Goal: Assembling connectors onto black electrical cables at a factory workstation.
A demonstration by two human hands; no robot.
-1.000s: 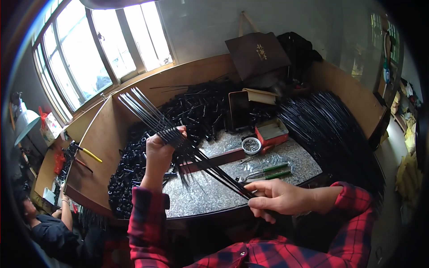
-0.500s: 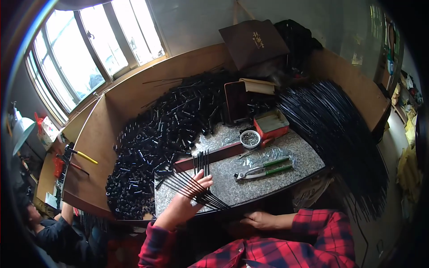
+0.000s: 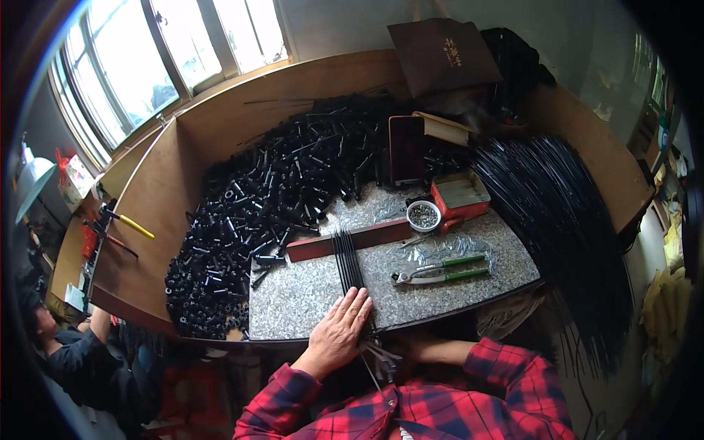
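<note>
My left hand (image 3: 341,326) lies flat, fingers stretched out, on the near part of a row of thin black rods (image 3: 347,264). These rods are side by side on the speckled grey tabletop (image 3: 293,308), their far ends resting on a long dark red bar (image 3: 312,249). Under the table's front edge, my right hand (image 3: 413,346) is mostly in shadow and its fingers are hidden. Near it, blurred thin strands hang by the rods' near ends. To the right lie cutting pliers (image 3: 455,271) with green handles.
Black tubular parts (image 3: 249,205) are heaped at left and back. A white bowl (image 3: 438,220) of small metal pieces stands beside a red tin (image 3: 458,209). An upright phone (image 3: 405,150) is behind. Long black rods (image 3: 557,213) cover the right side. Another person (image 3: 88,352) sits at left.
The fanned, crossing rods now lie together in a narrow row. My left hand has moved right and nearer to me, flattening onto them. My right hand has gone further into shadow.
</note>
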